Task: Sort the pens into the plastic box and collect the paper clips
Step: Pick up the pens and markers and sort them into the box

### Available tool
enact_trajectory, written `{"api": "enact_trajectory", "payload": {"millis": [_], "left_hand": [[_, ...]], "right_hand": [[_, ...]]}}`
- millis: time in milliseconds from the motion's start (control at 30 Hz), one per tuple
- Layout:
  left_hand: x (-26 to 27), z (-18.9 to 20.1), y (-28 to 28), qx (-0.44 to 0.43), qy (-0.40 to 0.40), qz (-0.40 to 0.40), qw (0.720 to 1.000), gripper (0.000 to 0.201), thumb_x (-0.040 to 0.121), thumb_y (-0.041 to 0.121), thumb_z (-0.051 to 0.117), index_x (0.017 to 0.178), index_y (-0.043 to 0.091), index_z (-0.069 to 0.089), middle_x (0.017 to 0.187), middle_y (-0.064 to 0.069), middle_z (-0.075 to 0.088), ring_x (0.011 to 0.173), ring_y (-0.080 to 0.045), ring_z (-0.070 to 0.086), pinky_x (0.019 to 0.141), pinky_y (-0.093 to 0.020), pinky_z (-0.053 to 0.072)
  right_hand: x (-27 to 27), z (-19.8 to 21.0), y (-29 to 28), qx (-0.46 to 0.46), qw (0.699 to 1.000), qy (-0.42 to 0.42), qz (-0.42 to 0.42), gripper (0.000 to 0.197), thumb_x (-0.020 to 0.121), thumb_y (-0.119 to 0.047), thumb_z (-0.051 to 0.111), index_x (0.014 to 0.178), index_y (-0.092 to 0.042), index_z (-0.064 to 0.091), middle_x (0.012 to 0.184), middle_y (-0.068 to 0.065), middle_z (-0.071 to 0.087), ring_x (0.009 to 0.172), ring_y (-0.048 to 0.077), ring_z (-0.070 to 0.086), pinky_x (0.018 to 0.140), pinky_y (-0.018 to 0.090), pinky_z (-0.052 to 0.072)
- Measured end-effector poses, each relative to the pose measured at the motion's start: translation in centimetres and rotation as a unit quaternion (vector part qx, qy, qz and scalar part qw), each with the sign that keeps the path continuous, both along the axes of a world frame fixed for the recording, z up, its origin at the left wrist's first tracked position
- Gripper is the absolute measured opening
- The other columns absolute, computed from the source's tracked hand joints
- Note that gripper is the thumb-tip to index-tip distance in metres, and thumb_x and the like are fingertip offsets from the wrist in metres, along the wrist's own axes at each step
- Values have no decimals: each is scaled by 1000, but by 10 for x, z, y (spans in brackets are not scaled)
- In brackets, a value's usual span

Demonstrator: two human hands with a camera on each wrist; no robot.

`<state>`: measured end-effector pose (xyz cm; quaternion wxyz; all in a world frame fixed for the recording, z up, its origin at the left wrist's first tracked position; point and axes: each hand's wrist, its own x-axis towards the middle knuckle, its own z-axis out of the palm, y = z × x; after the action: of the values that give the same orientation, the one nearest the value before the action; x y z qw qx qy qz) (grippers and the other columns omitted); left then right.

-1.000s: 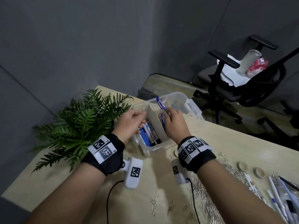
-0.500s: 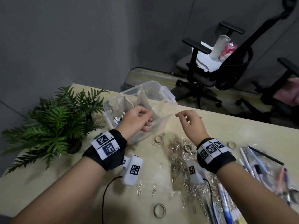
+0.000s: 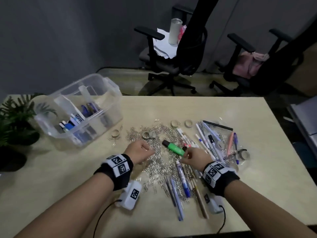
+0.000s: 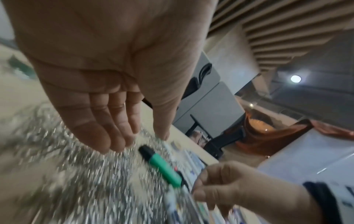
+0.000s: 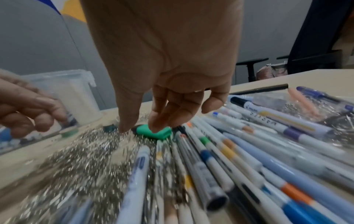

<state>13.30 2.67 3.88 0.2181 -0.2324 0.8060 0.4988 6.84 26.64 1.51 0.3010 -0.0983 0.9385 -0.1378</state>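
So the right hand (image 3: pixel 194 156) is down on the near end of a green highlighter (image 3: pixel 173 148), thumb and fingertips (image 5: pixel 157 125) either side of it, touching but not clearly gripping yet. The left hand (image 3: pixel 139 152) hangs over the big pile of paper clips (image 3: pixel 159 162) with fingers loose and nothing in it. Loads of pens (image 3: pixel 205 145) lie scattered on the counter (image 3: pixel 248 194) to the right. The plastic box (image 3: pixel 77 109) sits at the far left with a few pens standing in its compartments, next to a fern (image 3: pixel 15 121).
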Motion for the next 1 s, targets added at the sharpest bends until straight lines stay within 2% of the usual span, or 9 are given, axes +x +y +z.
{"api": "enact_trajectory", "payload": {"millis": [167, 233, 367, 467, 533, 667, 800, 933, 1000], "left_hand": [[24, -43, 59, -30, -89, -20, 995, 37, 70, 40, 79, 78, 13, 56, 74, -7, 59, 63, -20, 54, 62, -33, 49], [30, -55, 76, -83, -117, -54, 988, 43, 66, 48, 79, 71, 15, 54, 67, -3, 58, 59, -19, 54, 57, -29, 45], [30, -64, 101, -161, -153, -121, 967, 47, 66, 55, 78, 64, 15, 54, 63, -1, 59, 57, -16, 55, 56, -27, 44], [21, -65, 107, -211, -162, -132, 955, 46, 67, 54, 78, 70, 13, 59, 67, 0, 62, 62, -14, 61, 58, -26, 48], [14, -62, 107, -222, -146, -123, 956, 42, 71, 50, 76, 66, 14, 56, 61, 1, 58, 57, -14, 56, 56, -26, 46], [5, -57, 98, -222, -79, -48, 971, 31, 81, 40, 71, 67, 15, 59, 60, 0, 56, 54, -15, 50, 57, -27, 46], [10, -51, 98, -217, -80, -56, 971, 36, 75, 46, 75, 71, 14, 59, 63, -1, 59, 54, -13, 52, 53, -29, 47], [16, -53, 107, -249, -101, -89, 959, 43, 70, 49, 78, 80, 14, 55, 72, 1, 57, 66, -14, 54, 53, -26, 38], [15, -56, 109, -260, -102, -98, 955, 39, 74, 46, 75, 82, 13, 54, 72, 2, 53, 66, -14, 51, 51, -24, 33]], "right_hand": [[14, -21, 12, 39, 997, -44, 51, 43, 69, -66, 69, 80, -26, 57, 74, -8, 65, 74, 10, 62, 81, 35, 52], [18, -28, 11, 59, 995, -32, 68, 46, 69, -68, 67, 81, -25, 58, 73, -7, 67, 74, 10, 63, 87, 40, 50], [22, -37, 6, 74, 992, 2, 101, 43, 75, -63, 65, 83, -21, 62, 73, -7, 67, 72, 12, 62, 98, 43, 38], [20, -37, 1, 51, 993, 12, 102, 41, 79, -59, 62, 84, -19, 65, 76, -5, 69, 73, 13, 63, 94, 40, 40], [16, -36, 0, 22, 995, 9, 93, 38, 81, -56, 62, 82, -18, 66, 76, -3, 70, 71, 14, 65, 88, 36, 46], [7, -33, 6, -102, 994, -20, 21, 30, 84, -47, 64, 83, -18, 60, 75, 0, 67, 64, 13, 62, 69, 35, 57], [-3, -28, 18, -209, 974, -56, -62, 22, 87, -34, 64, 93, -15, 55, 81, 1, 64, 68, 14, 62, 71, 36, 58], [-5, -26, 27, -193, 974, -91, -73, 22, 87, -28, 66, 98, -15, 52, 80, 2, 62, 60, 14, 61, 54, 27, 54], [0, -29, 30, -139, 982, -111, -59, 23, 86, -27, 68, 97, -12, 54, 81, 5, 67, 60, 17, 65, 57, 32, 58]]}}
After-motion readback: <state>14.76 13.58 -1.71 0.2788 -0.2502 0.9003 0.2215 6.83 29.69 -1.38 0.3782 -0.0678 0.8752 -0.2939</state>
